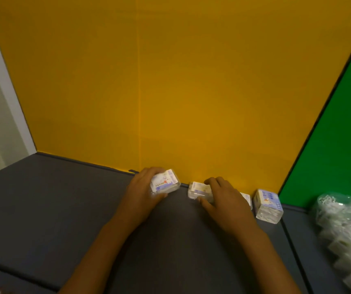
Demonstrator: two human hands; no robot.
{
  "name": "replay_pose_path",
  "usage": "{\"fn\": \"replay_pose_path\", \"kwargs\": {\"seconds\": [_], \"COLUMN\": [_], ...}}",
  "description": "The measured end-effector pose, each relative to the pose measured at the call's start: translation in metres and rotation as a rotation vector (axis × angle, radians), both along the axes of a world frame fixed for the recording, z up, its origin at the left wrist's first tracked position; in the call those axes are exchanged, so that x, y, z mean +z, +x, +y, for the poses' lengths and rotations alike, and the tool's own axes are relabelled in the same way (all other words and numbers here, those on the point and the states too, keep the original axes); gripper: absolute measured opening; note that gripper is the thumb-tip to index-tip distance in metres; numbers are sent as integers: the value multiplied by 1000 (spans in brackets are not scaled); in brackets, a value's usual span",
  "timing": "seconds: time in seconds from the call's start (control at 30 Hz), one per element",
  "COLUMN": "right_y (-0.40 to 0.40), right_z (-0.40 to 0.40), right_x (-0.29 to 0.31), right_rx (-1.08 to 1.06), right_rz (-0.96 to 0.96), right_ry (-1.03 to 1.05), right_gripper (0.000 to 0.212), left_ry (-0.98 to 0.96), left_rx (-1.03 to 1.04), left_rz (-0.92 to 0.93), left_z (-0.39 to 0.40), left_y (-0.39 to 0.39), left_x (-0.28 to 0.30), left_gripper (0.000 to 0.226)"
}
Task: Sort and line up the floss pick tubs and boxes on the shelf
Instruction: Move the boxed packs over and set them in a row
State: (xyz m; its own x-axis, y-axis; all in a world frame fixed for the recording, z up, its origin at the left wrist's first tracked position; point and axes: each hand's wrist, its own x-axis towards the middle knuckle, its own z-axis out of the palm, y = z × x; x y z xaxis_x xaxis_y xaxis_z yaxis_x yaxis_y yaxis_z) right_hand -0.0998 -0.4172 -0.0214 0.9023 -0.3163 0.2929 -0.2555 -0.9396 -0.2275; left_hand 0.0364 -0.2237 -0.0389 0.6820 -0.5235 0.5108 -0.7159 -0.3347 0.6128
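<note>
Both hands reached over the grey shelf [64, 209]. Left hand [142, 192] gripped a clear floss pick box [166, 181]; right hand [223, 196] gripped another box [197, 190] against the yellow wall [170, 81].

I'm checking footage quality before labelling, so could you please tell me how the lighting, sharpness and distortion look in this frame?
Head view: dim, with a warm cast on the yellow back panel; wide-angle bending of the shelf edges; the pile of bagged floss picks at the right edge is smeared; print on the floss pick box in the left hand is too soft to read.
</note>
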Motion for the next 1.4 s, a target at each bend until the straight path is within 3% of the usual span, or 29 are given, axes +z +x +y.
{"fn": "replay_pose_path", "kwargs": {"seconds": [0.23, 0.53, 0.8, 1.07, 1.4], "right_y": [9, 26, 27, -13, -96], "right_z": [-39, -53, -44, -35, 15], "right_x": [-7, -30, -31, 3, 11], "right_rx": [-18, 50, 24, 8, -96], "right_rz": [95, 73, 59, -201, -459], "right_ry": [-16, -33, -59, 67, 238], "right_gripper": [51, 57, 60, 57, 60], "left_ry": [-171, -308, -316, -470, -469], "left_rx": [-91, -83, -90, -154, -212], "left_rz": [45, -56, -10, 205, 170], "left_z": [-48, -50, -43, -25, 30], "left_y": [7, 9, 4, -14, -62], "left_x": [-1, -2, -2, 18, 28], "left_gripper": [69, 55, 59, 60, 66]}}
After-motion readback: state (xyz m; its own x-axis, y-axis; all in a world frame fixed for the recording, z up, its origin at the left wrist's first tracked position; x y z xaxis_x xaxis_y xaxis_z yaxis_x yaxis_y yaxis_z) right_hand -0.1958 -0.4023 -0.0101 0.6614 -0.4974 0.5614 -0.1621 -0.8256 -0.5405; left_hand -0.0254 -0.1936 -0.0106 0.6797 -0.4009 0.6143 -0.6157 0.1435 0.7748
